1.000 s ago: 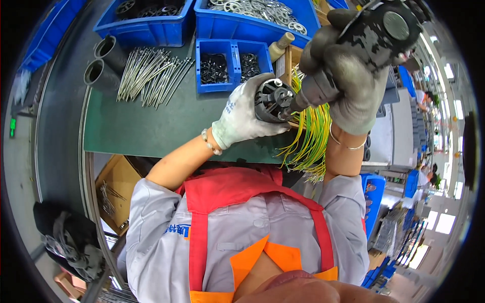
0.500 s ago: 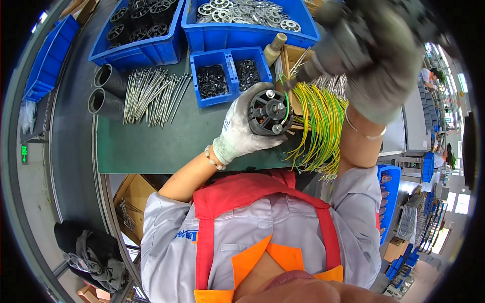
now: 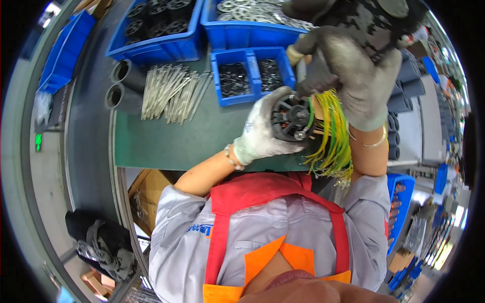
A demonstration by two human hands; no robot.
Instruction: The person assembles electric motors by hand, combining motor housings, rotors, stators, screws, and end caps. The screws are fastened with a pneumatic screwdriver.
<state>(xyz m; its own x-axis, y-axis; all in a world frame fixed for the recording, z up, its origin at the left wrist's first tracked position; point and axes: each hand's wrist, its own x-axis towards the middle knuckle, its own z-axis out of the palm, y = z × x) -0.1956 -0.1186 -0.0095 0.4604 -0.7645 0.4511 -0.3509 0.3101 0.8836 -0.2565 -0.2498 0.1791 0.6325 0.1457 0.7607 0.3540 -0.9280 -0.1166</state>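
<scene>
My left hand, in a whitish work glove, grips a round black motor housing from its left side. Its open spoked end faces up, with a metal bolt head near its lower edge and a green wire along its right side. My right hand, in a soiled grey glove, is wrapped round a dark power screwdriver. The tool's nose points down at the upper rim of the housing; whether its tip touches a bolt there is hidden. A bundle of yellow-green wires hangs just right of the housing.
Long metal bolts lie on the green bench mat, beside two black tubes. Small blue bins hold black parts. Larger blue bins hold black housings and metal rings. Grey tubes stand at right.
My right hand has brought the power screwdriver down and left to the housing's upper rim. In the picture, the bench and my left hand with the housing have shifted right.
</scene>
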